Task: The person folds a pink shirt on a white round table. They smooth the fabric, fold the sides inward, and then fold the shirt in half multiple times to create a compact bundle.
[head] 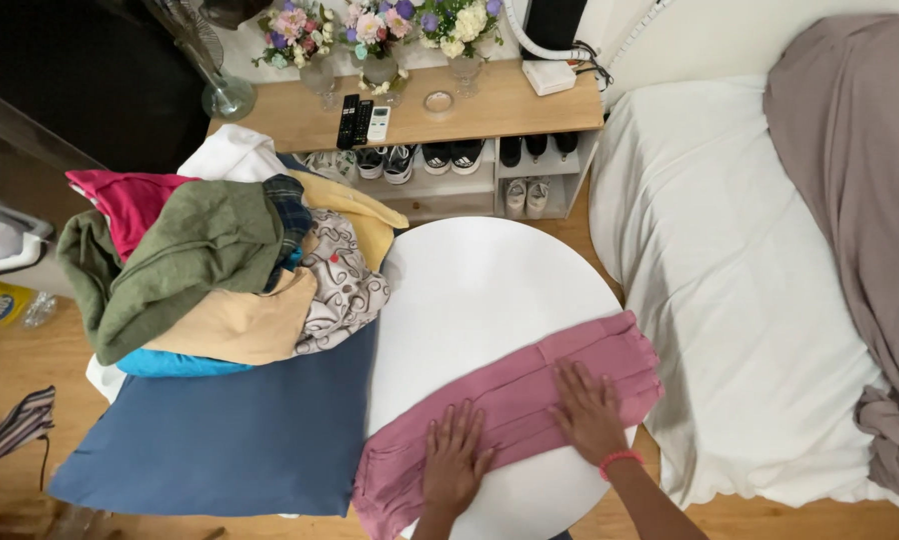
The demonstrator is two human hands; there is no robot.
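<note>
Both my hands lie flat and open on the folded pink garment (515, 405): left hand (454, 455) at lower centre of the frame, right hand (588, 410) just right of it. Neither grips. The garment rests on the round white worktop (470, 290), its long axis rising from lower left to upper right. A heap of clothes (225, 270) sits at left on a blue cloth (240, 440).

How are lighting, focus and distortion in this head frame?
Head view: even indoor light, sharp on both hands, left hand and right hand, flat on the pink garment; soft shadows; upper left corner dark; wide-angle bending at the edges, along the bed.
</note>
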